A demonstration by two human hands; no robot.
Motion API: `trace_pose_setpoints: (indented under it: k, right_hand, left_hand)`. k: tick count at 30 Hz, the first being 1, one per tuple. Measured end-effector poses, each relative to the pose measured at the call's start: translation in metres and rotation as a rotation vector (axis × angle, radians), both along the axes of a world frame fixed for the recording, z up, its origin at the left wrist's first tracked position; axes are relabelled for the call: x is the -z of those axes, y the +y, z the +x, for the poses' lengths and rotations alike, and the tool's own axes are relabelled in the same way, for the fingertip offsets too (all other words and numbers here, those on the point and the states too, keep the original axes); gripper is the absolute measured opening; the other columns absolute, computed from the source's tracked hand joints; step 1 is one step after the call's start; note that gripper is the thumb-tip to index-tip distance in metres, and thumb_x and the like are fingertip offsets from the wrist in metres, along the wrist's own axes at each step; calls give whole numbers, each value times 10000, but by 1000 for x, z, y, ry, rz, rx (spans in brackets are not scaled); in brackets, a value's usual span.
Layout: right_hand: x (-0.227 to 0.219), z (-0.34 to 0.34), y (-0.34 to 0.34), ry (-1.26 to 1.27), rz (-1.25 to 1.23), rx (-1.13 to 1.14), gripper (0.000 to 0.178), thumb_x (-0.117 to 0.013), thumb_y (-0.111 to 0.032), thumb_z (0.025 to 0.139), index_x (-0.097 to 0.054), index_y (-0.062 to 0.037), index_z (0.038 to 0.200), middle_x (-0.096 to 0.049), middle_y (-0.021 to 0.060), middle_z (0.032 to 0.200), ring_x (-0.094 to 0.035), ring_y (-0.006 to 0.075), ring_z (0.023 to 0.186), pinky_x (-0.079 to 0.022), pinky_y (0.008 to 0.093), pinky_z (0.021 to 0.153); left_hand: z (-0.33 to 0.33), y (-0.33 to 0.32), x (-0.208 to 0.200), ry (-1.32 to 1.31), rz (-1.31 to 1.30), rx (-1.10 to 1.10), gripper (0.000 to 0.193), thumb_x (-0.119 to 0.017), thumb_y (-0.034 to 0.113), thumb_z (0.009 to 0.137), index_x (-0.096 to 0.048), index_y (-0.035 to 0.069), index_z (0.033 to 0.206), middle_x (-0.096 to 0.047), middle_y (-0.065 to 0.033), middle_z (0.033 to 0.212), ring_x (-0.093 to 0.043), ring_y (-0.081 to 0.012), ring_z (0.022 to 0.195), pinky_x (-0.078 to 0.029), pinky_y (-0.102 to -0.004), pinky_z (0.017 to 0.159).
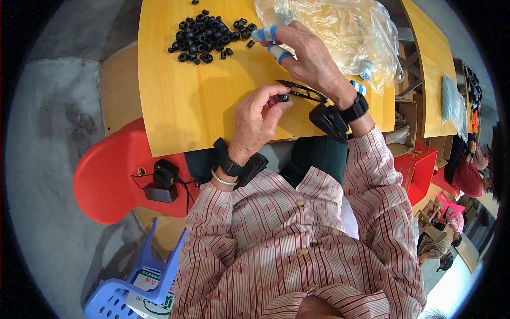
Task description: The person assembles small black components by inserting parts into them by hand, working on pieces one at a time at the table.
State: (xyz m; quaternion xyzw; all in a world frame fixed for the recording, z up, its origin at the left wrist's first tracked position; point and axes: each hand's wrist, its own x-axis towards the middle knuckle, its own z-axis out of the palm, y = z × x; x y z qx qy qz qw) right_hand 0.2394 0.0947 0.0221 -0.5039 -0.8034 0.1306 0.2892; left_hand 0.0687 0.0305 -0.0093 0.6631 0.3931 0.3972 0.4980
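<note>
My left hand (pixel 254 118) pinches a small black hollow part (pixel 283 98) between thumb and fingertips, just over the table's near side. My right hand (pixel 313 56) reaches to the far left with its thumb and forefinger apart, both wrapped in blue-and-white tape; nothing shows between them. Its fingertips are at the right edge of a pile of small black rounded parts (pixel 204 36). A loose black part (pixel 251 43) lies close to the taped fingers. Black thread snips (pixel 302 91) rest on the table between my hands.
A clear plastic bag (pixel 340 32) covers the far right of the yellow table (pixel 180 106). A blue-and-white roll (pixel 359 87) sits beside my right wrist. To the left, a red chair (pixel 106 175) carries black adapters (pixel 162 183); a blue stool (pixel 122 292) stands nearer. Other people are at far right.
</note>
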Motion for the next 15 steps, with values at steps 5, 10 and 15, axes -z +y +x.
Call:
trace_pose_setpoints:
  k: [5, 10, 15]
  right_hand:
    - [2, -12, 14, -136, 89, -1, 314, -595, -18, 698, -585, -60, 1009, -614, 81, 985, -544, 301, 961, -491, 399, 817]
    - [5, -14, 21, -234, 50, -43, 357, -608, -35, 695, -587, -65, 1050, -597, 79, 1006, -539, 296, 966, -494, 388, 821]
    - [14, -13, 22, -278, 120, -60, 355, -618, -43, 693, -603, -78, 1047, -589, 66, 1003, -538, 279, 979, -488, 384, 829]
  left_hand:
    - [-1, 1, 2, -19, 24, -2, 195, -649, 61, 823, -606, 28, 1011, -647, -98, 871, -605, -213, 693, -492, -301, 643]
    - [0, 0, -1, -26, 9, -11, 195, -654, 66, 822, -605, 29, 1007, -644, -99, 868, -603, -210, 693, -489, -305, 640]
    - [-1, 1, 0, -17, 19, -1, 193, -655, 65, 820, -604, 28, 1002, -637, -97, 859, -602, -210, 696, -489, -307, 640]
